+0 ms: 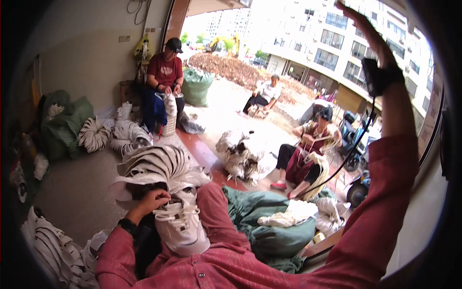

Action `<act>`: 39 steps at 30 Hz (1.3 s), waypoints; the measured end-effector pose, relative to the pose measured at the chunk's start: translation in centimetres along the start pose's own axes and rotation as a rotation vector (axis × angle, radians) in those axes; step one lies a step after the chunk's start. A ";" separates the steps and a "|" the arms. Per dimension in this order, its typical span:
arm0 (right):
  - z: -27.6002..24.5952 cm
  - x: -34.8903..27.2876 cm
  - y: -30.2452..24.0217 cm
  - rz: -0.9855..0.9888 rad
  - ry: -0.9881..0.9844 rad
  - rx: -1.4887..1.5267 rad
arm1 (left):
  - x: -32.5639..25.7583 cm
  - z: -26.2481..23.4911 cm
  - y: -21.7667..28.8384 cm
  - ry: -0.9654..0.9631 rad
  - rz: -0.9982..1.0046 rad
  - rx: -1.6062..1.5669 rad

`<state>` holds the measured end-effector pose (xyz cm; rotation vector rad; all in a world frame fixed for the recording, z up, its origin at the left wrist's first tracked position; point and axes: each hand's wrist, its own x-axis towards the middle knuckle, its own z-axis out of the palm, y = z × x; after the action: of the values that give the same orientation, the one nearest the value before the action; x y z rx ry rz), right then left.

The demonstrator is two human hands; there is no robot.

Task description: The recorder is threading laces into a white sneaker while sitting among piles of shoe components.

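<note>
**On the lap: white shoe upper gripped by the left hand**

On the lap, between the knees, a white laced shoe upper (180, 226), toe pointing down. Left hand (150, 201) closed on its top edge, fingers curled over. Just behind, a fanned stack of white uppers (159, 166), touching the hand. Right hand (364, 30) raised high, well apart from the shoe, fingers spread and holding nothing, black wrist strap (380, 74) with a cable hanging down. Beside the right knee, a green sack (269, 231) with white pieces on top. Further out, three seated people handling similar white bundles.
</note>
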<state>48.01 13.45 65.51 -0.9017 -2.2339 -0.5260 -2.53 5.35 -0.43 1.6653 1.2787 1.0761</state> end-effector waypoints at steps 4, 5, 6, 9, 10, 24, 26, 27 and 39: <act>1.3 -1.9 -1.9 0.304 0.084 -0.004 | 0.9 -0.3 -1.9 -0.087 -0.013 -0.044; 0.6 -2.6 -2.1 0.290 0.085 0.005 | 1.0 -0.3 -1.9 -0.118 0.034 -0.029; -0.5 -2.9 -1.9 0.281 0.092 -0.012 | 1.4 -0.2 -1.9 -0.133 0.005 -0.064; 0.4 -2.1 -2.6 0.236 0.092 0.020 | 0.5 -0.4 -2.9 -0.100 0.032 -0.068; -1.3 -3.7 -3.4 0.263 0.118 -0.017 | 1.7 -0.3 -2.8 -0.122 0.060 -0.044; -1.0 -2.6 1.2 0.252 0.509 -0.619 | 2.4 -1.1 -1.6 -0.165 -0.100 0.025; -0.2 -1.8 0.6 0.272 0.460 -0.547 | 1.2 -1.1 -1.9 -0.139 -0.121 -0.010; -0.3 -1.7 0.7 0.305 0.390 -0.508 | 1.1 -1.2 -1.8 -0.136 -0.119 -0.028; 16.6 -6.2 -4.0 0.041 -0.043 0.240 | 0.2 1.0 -2.5 0.084 -0.056 -0.155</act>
<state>41.35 17.36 49.08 -0.8382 -2.2529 -0.2154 -2.41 5.97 -3.08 1.4752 1.2537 1.1909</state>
